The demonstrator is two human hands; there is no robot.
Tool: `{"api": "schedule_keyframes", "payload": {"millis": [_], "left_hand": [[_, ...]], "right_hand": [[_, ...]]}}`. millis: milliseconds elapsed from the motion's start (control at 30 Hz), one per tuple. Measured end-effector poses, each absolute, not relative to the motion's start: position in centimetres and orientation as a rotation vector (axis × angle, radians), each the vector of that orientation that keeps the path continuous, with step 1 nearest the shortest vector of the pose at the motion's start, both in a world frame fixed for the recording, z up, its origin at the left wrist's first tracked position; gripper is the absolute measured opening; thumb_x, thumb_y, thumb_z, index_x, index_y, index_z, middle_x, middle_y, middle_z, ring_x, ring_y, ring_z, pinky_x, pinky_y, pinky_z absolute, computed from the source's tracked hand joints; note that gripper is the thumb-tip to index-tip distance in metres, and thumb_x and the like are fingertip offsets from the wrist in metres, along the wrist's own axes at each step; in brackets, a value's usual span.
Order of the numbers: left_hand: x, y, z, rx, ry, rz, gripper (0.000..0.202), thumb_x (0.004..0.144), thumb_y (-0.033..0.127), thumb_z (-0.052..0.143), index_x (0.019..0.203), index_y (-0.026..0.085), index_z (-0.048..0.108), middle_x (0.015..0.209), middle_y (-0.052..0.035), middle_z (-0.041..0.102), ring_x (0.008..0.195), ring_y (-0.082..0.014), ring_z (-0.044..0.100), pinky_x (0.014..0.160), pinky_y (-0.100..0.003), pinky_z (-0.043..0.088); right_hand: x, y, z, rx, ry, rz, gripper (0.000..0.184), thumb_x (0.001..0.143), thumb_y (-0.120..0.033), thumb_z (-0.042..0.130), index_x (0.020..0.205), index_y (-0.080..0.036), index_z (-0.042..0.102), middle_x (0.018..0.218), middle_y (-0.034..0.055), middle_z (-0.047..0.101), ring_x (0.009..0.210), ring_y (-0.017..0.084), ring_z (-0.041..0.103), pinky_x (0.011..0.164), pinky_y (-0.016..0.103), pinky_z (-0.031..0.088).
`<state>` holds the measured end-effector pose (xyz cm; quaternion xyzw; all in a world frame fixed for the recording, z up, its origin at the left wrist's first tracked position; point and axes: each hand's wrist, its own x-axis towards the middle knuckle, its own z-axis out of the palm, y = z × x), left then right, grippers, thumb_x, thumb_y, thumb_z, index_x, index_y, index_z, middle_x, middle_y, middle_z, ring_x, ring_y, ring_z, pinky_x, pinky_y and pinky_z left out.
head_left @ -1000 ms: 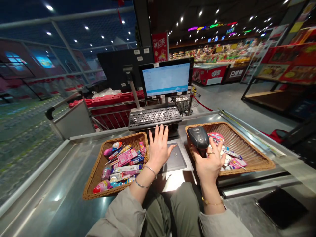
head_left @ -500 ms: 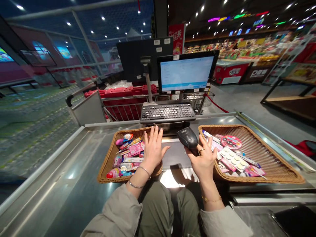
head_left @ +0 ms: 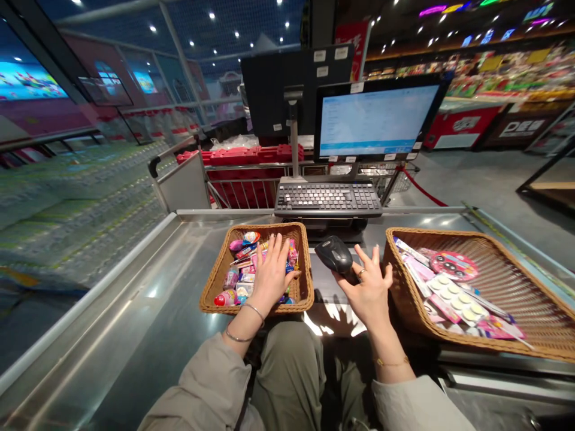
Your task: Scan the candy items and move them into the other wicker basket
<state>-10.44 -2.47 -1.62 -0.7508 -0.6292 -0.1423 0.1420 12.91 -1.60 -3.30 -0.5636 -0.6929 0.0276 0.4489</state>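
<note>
My left hand (head_left: 269, 272) hovers palm down over the smaller wicker basket (head_left: 205, 299), fingers spread and holding nothing. Under and around it lie small packaged sweets and toys (head_left: 231, 278), partly covered by the hand; whether the fingertips touch them I cannot tell. My right hand (head_left: 368, 290) has a black barcode scanner (head_left: 335, 254) at the crook of its thumb and index finger, the other fingers fanned out. The scanner's head points left, and its handle is mostly hidden by the hand. To the right, a larger wicker basket (head_left: 545, 311) contains a blister-like pack of round white pieces (head_left: 456, 299) and a round pink pack (head_left: 453, 264).
Beyond the hands stand a black keyboard (head_left: 327, 197) and a lit monitor (head_left: 377, 123), with another dark screen (head_left: 287, 90) seen from behind. The metal counter (head_left: 166, 287) extends left. Trolleys with red crates (head_left: 247, 179) are parked past its far edge.
My left hand has shifted left, farther over the small basket. The scanner has moved left with my right hand and turned, and that hand's fingers are spread wider. The view has swung left.
</note>
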Motion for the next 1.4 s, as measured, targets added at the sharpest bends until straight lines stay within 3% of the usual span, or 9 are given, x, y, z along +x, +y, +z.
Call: {"api": "schedule_keyframes", "payload": {"millis": [633, 1000, 1400], "left_hand": [[-17.2, -3.4, -2.1, -2.207, -1.93, -0.102, 0.075, 0.08, 0.034, 0.077, 0.145, 0.013, 0.046, 0.161, -0.021, 0.031, 0.151, -0.035, 0.024, 0.121, -0.064, 0.017], [-19.7, -2.7, -3.5, -2.342, -1.833, 0.066, 0.07, 0.082, 0.035, 0.074, 0.144, 0.017, 0.048, 0.162, -0.0207, 0.026, 0.153, -0.0333, 0.018, 0.121, -0.065, 0.012], [-21.3, -1.2, -4.0, -2.301, -1.851, 0.151, 0.069, 0.083, 0.04, 0.072, 0.141, 0.01, 0.05, 0.16, -0.0223, 0.032, 0.152, -0.0337, 0.021, 0.122, -0.062, 0.015]], "right_hand": [[9.9, -1.4, -4.2, -1.322, -1.952, 0.17, 0.027, 0.082, -0.037, 0.063, 0.104, -0.026, 0.075, 0.143, 0.0098, 0.058, 0.15, 0.04, 0.025, 0.111, 0.077, 0.011], [8.5, -0.9, -4.8, -1.293, -2.026, 0.146, 0.025, 0.08, -0.038, 0.067, 0.1, -0.026, 0.076, 0.142, 0.0101, 0.06, 0.149, 0.041, 0.028, 0.11, 0.078, 0.013], [7.1, 0.0, -4.9, -1.26, -2.031, 0.154, 0.025, 0.083, -0.041, 0.062, 0.099, -0.026, 0.076, 0.14, 0.0107, 0.061, 0.149, 0.041, 0.029, 0.108, 0.08, 0.013]]}}
